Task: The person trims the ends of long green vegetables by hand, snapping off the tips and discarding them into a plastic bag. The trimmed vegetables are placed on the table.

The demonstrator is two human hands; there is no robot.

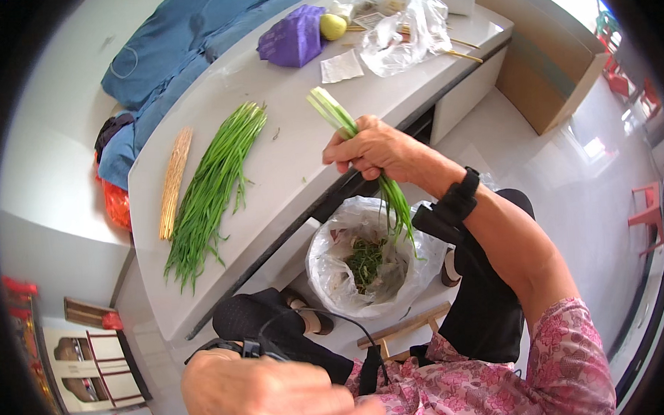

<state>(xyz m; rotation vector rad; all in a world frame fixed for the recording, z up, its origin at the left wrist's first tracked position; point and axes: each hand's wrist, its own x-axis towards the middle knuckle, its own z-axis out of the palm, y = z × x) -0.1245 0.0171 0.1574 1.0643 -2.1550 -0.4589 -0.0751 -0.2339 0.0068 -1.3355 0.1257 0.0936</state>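
Note:
My right hand (368, 150) is closed round a small bunch of green garlic chives (337, 111), pale stem ends pointing up and left, leaves hanging over a bin lined with a clear plastic bag (334, 284). Green scraps (365, 264) lie inside the bin. My left hand (272, 393) is large and blurred at the bottom edge, back towards the camera; its fingers are partly hidden, and whether it holds anything is unclear. A larger pile of chives (216, 184) lies on the white table (277, 209), beside a bundle of thin wooden sticks (176, 183).
Towards the table's far end are a purple bag (293, 37), a yellow-green fruit (333, 27), a folded tissue (342, 67), clear plastic bags (403, 40) and chopsticks (466, 55). A large cardboard box (546, 63) stands beyond. A wooden stool (407, 324) is near my legs.

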